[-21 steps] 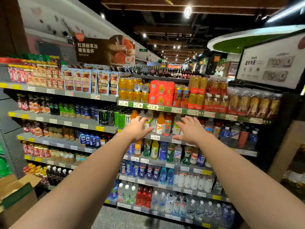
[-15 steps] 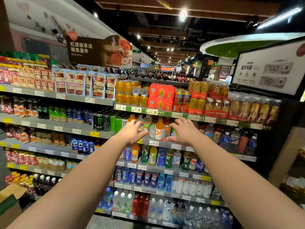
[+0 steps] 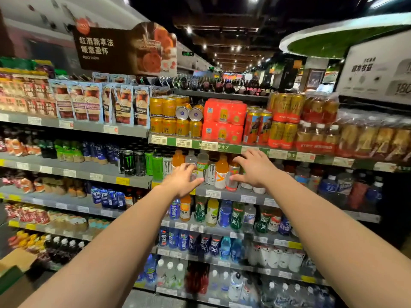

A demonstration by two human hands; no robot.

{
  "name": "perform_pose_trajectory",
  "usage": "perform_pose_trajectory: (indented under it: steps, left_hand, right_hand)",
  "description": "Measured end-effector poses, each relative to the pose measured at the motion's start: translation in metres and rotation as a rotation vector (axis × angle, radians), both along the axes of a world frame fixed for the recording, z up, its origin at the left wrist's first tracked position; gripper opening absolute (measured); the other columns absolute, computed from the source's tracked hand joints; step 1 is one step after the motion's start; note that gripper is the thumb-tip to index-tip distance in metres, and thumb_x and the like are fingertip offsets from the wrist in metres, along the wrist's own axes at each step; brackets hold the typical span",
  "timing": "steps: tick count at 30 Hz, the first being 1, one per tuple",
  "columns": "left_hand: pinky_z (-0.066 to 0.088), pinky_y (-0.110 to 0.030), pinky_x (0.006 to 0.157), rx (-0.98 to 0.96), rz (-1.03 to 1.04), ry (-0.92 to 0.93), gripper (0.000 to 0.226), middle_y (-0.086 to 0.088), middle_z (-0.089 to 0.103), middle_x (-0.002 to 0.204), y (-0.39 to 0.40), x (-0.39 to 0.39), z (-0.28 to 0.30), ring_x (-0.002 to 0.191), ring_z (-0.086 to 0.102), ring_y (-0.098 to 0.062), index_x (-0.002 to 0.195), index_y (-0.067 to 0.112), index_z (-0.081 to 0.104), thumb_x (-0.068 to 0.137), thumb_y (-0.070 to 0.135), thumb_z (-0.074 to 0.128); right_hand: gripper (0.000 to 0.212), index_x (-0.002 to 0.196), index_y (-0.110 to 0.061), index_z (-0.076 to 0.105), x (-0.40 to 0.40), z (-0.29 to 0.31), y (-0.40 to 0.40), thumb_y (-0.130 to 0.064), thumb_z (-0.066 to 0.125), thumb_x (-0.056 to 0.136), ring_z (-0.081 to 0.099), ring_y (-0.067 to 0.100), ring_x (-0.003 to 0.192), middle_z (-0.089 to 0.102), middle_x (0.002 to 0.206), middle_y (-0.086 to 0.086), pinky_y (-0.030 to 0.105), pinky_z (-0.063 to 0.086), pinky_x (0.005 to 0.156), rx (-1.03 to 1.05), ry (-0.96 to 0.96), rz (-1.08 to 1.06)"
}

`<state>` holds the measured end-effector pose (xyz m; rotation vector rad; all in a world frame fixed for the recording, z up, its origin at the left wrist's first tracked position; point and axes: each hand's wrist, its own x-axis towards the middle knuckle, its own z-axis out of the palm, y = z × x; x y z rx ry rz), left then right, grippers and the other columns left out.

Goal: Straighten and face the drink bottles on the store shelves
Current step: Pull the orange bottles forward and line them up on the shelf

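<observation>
Head view: both hands (image 3: 184, 182) spread before smooth plastic bottles (image 3: 221, 174).

Dim store w/ bright ceiling spots (image 3: 189, 30); motion blur, edges warped.

Your grey metal shelf (image 3: 222, 193) carries an orange-capped juice bottle (image 3: 221, 173), a white energy-drink can (image 3: 210, 174), and possibly clear bottles behind.

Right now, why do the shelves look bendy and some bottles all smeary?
Head view: the wide lens curves the shelf lines; edges are smeared, like the blue bottles at right; ceiling lights glare white; the left hand, right hand and orange-capped bottle look sharper.
</observation>
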<state>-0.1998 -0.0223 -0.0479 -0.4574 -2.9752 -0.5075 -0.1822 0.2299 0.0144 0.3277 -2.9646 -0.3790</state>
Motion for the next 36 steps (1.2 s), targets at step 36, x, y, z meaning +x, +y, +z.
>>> perform_pose_trajectory:
  steps: [36]
  left_hand:
    - [0.040, -0.037, 0.110, 0.205, 0.103, 0.038, 0.054, -0.003, 0.049, 0.146, -0.099, -0.246, -0.077, 0.135, 0.045, -0.020, 0.145, 0.017, 0.045, 0.102, 0.049, 0.047]
  right_hand:
    - [0.061, 0.139, -0.015, 0.054, -0.273, -0.106, -0.113, -0.056, 0.058, 0.093, 0.055, 0.024, 0.121, 0.060, 0.134, 0.007, 0.034, 0.046, 0.093, -0.705, -0.077, 0.196]
